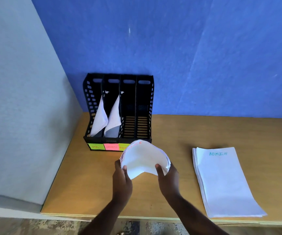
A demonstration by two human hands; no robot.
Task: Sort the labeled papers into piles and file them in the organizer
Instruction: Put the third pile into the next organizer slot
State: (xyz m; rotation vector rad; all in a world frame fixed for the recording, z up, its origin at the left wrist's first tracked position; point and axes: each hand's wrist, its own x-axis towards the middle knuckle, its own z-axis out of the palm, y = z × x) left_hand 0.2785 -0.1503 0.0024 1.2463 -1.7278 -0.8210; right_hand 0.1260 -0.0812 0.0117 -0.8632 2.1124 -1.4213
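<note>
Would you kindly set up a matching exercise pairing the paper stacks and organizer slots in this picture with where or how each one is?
Things:
1. ADMIN stack
2. Bent stack
3. Second slot from the left
4. Rightmost slot

States:
A. holds leaning sheets
B. lies flat on the desk
C. holds no paper
D. gripped by left hand and right hand

Pairs: 1-B, 2-D, 3-A, 4-C

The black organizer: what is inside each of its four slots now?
In the organizer, the two left slots each hold slumped white papers. The two right slots show only bare slatted floor. The held stack hides the fourth slot's label.
</note>
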